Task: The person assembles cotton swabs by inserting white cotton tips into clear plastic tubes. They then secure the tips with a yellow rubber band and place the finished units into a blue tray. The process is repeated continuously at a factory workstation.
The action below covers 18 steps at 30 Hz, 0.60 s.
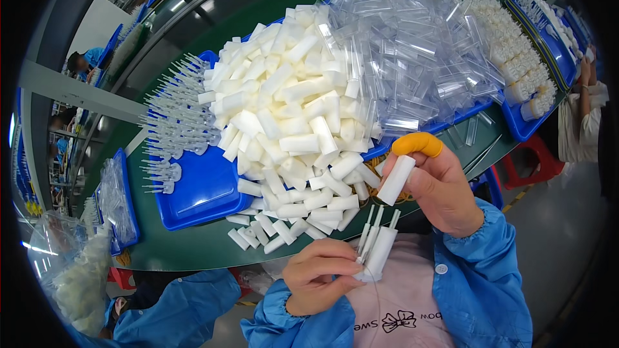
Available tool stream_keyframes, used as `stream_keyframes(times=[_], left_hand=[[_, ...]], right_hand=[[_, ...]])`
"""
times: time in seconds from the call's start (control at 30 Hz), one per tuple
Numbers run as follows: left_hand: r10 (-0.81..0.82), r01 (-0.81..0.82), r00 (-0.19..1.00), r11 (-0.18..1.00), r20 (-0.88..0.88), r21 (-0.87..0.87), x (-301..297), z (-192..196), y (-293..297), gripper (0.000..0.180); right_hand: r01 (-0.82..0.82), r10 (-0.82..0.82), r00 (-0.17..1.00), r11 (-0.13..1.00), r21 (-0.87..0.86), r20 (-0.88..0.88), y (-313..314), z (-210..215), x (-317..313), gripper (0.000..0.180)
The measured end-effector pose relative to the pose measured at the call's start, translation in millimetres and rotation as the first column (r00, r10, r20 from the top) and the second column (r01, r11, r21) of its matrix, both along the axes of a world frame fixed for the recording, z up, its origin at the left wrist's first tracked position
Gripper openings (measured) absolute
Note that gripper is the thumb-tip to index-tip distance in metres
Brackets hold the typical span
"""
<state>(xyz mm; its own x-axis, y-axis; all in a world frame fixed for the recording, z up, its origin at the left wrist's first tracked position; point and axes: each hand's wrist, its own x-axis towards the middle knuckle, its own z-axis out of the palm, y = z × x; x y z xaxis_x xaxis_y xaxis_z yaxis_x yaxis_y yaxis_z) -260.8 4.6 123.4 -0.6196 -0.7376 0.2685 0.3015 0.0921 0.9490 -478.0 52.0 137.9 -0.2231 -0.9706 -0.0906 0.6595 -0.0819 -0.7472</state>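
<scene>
My right hand (445, 187) holds one short white plastic tube (395, 180) between thumb and fingers; the forefinger wears a yellow finger cot (418, 144). Below it my left hand (319, 277) grips a small bunch of thin clear sticks (369, 235), one of them capped with a white tube (380, 251). Both hands hover at the near edge of the green table (193, 245), just in front of a big heap of the same white tubes (293, 109).
A pile of clear plastic caps (419, 51) lies beyond the white heap on blue trays. More clear sticks (174, 116) spread over a blue tray (203, 193) at left. Another tray of cream parts (522, 58) sits far right. A person's arm (583, 109) is at the right edge.
</scene>
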Motion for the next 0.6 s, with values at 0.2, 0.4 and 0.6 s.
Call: stream_keyframes(times=[0.2, 0.4, 0.6], left_hand=[[0.008, -0.004, 0.999, 0.995, 0.042, -0.098, -5.9, 4.4, -2.9, 0.022], [0.051, 0.000, 0.988, 0.945, 0.145, -0.326, -6.1, 13.0, -9.9, 0.019], [0.008, 0.091, 0.976, 0.891, 0.217, -0.445, -0.5, 12.5, -18.3, 0.032]], right_hand=[[-0.035, 0.036, 0.997, 0.999, -0.024, 0.071, 4.3, -4.7, 3.6, 0.034], [-0.077, 0.039, 0.954, 0.990, -0.118, -0.299, 7.1, -8.0, -13.1, 0.024], [-0.122, 0.132, 0.860, 0.991, 0.051, -0.493, 12.6, 6.9, -26.9, 0.021]])
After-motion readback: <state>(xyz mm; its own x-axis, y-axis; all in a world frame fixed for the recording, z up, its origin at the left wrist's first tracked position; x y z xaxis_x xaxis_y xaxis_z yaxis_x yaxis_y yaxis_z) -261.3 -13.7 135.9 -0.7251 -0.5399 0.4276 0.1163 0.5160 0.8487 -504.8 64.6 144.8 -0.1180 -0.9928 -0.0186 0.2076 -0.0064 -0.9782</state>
